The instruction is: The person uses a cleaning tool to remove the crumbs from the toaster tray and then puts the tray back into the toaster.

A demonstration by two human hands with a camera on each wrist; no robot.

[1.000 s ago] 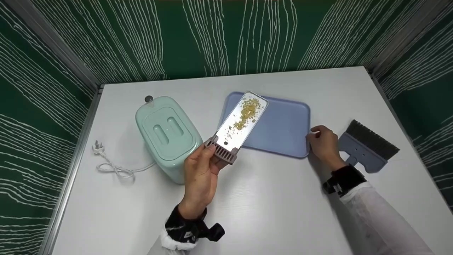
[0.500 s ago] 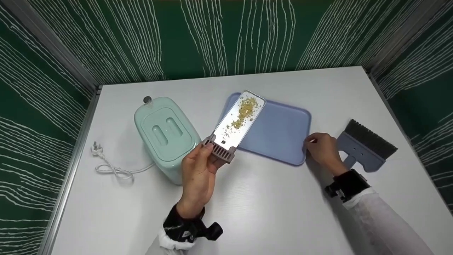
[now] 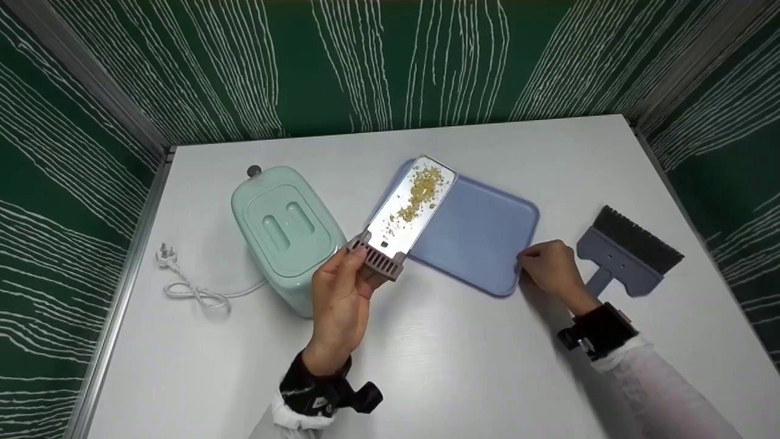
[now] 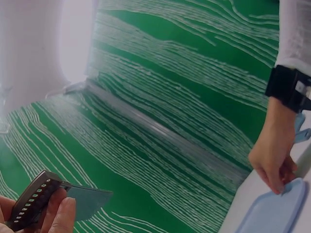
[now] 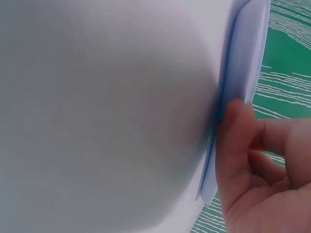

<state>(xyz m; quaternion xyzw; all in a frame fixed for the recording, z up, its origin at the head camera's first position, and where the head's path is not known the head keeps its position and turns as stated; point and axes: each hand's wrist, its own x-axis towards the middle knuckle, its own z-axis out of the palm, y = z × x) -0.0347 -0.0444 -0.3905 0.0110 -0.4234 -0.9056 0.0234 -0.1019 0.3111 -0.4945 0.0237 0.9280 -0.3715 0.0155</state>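
My left hand point(image 3: 340, 299) pinches the brown slotted end of a toaster's crumb tray point(image 3: 399, 241). Yellow crumbs point(image 3: 425, 188) lie scattered on its metal plate, mostly toward the far end. In the head view the plate overlaps the left part of a blue tray point(image 3: 481, 228). At that tray's near right side, my right hand point(image 3: 553, 268) pinches the rim between thumb and fingers. The right wrist view shows the thumb on the outside of the blue tray's rim point(image 5: 245, 58); the left wrist view shows the crumb tray's slotted end point(image 4: 36, 199) edge-on.
A mint-green toaster point(image 3: 289, 225) with its lid on stands left of the left hand. Its white cord point(image 3: 204, 296) lies knotted on the table, ending in a plug point(image 3: 167, 256). A grey-blue brush point(image 3: 627, 250) with dark bristles lies right of the right hand. Green walls enclose the table.
The blue tray has turned clockwise, its near right corner swinging toward me with the right hand pinching it. My left hand and the crumb tray have barely moved.
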